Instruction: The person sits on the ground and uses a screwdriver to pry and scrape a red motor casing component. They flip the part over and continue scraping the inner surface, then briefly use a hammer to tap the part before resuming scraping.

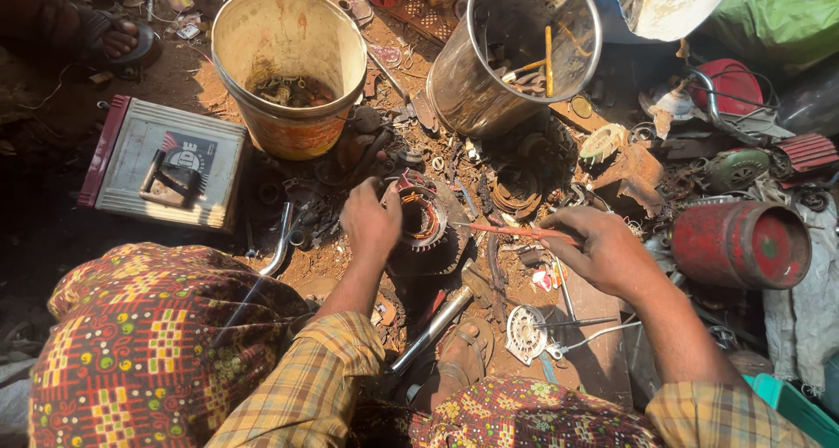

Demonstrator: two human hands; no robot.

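My left hand (pixel 370 225) rests on a round motor stator (pixel 424 221) with copper windings, gripping its left rim and steadying it on the ground. My right hand (pixel 599 249) is closed around a thin red-handled tool (pixel 516 230) whose tip points left toward the stator. Both sleeves are yellow plaid. My sandalled foot (pixel 461 354) shows below the stator, beside a metal rod (pixel 433 330).
A cream plastic bucket (pixel 289 81) with scrap stands at the back, next to a steel drum (pixel 489 81) holding parts. A battery (pixel 166 164) lies left. A red cylinder (pixel 741 244) lies right. Rusty scrap covers the dirt. Another person's foot (pixel 118 39) is at top left.
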